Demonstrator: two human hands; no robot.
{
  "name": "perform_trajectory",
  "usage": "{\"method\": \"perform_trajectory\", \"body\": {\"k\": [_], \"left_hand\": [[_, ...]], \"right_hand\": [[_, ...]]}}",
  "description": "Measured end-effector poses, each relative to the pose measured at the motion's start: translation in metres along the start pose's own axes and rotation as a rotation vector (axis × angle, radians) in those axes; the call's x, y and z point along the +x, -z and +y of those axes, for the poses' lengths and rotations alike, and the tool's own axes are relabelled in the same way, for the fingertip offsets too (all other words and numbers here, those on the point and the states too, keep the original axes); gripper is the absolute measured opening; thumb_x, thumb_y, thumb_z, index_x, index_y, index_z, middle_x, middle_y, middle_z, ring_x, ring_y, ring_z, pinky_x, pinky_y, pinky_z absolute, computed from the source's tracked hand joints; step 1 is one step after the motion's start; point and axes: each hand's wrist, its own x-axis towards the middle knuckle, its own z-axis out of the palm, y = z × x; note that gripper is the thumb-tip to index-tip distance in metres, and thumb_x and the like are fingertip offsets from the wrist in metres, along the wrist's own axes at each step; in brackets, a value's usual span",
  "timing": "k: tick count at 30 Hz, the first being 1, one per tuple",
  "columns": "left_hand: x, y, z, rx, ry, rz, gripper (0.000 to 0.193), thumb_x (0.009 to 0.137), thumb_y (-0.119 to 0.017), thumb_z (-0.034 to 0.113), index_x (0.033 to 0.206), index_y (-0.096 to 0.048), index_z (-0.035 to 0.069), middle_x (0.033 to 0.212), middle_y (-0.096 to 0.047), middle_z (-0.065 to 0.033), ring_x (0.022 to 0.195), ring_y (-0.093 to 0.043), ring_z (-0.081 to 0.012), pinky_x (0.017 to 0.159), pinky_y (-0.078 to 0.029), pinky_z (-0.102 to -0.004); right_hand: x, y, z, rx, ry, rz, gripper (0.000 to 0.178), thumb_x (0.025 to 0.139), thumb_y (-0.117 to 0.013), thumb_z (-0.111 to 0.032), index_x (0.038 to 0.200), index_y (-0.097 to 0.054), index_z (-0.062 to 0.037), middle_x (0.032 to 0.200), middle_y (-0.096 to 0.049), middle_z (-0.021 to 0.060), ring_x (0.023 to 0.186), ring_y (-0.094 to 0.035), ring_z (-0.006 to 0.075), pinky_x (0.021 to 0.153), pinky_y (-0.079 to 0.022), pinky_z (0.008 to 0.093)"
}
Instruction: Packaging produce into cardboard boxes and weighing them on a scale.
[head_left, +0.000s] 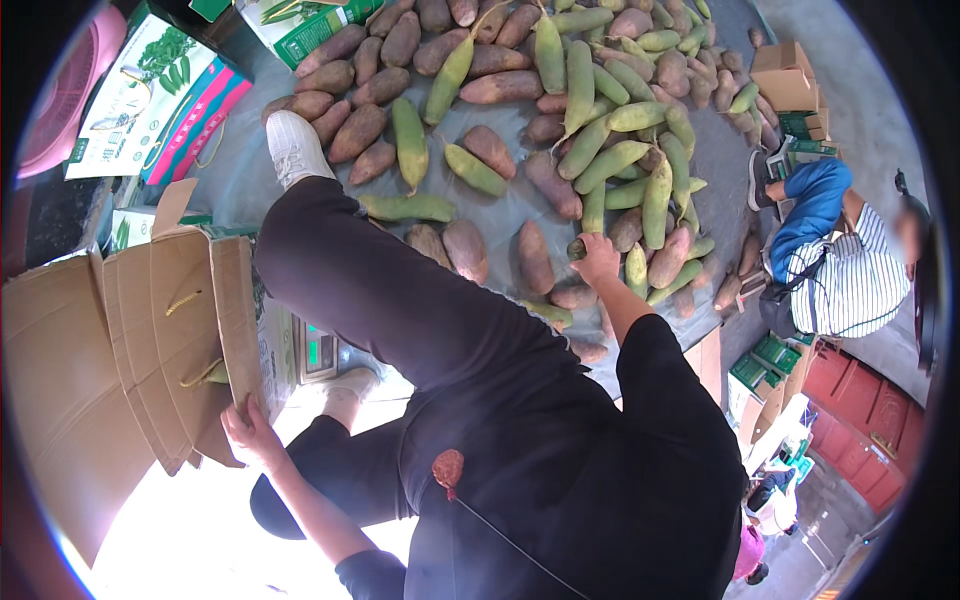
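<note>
My right hand [598, 258] reaches forward into a large pile of green and purplish-brown oblong fruits [560, 150] spread on a grey sheet, and its fingers close on the end of a green fruit [592, 215]. My left hand [250, 432] grips the lower edge of an open cardboard box [190, 330] at my left side. My black-trousered leg [390, 290] stretches out between both hands, its white shoe [293, 147] resting by the fruits.
A small scale with a green display [318, 350] sits beside the box. Printed green, white and pink cartons [150, 95] lie at the far left. Another person in a striped shirt [850, 280] crouches at the right, with more boxes [785, 80] nearby.
</note>
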Motion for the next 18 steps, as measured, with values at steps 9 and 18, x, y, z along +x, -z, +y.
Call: {"method": "perform_trajectory", "body": {"k": [9, 18], "left_hand": [[0.001, 0.002, 0.0, -0.007, 0.026, -0.04, 0.02, 0.081, -0.064, 0.019, 0.089, -0.057, 0.002, 0.085, -0.059, -0.0115, 0.078, -0.06, -0.0299, 0.066, -0.047, -0.0379], [0.003, 0.009, 0.008, -0.098, -0.028, -0.024, 0.014, 0.078, -0.063, 0.014, 0.088, -0.06, 0.005, 0.085, -0.059, -0.009, 0.076, -0.061, -0.0272, 0.066, -0.048, -0.0361]], "right_hand": [[0.01, 0.007, 0.005, 0.356, -0.094, 0.136, 0.059, 0.066, -0.076, -0.031, 0.118, -0.053, -0.019, 0.118, -0.051, 0.0044, 0.114, -0.046, 0.026, 0.089, -0.041, 0.0442], [0.052, 0.024, -0.019, 1.261, 0.161, 0.311, 0.054, 0.068, -0.077, -0.011, 0.114, -0.051, -0.0007, 0.104, -0.053, 0.007, 0.094, -0.054, 0.0175, 0.082, -0.045, 0.0308]]}}
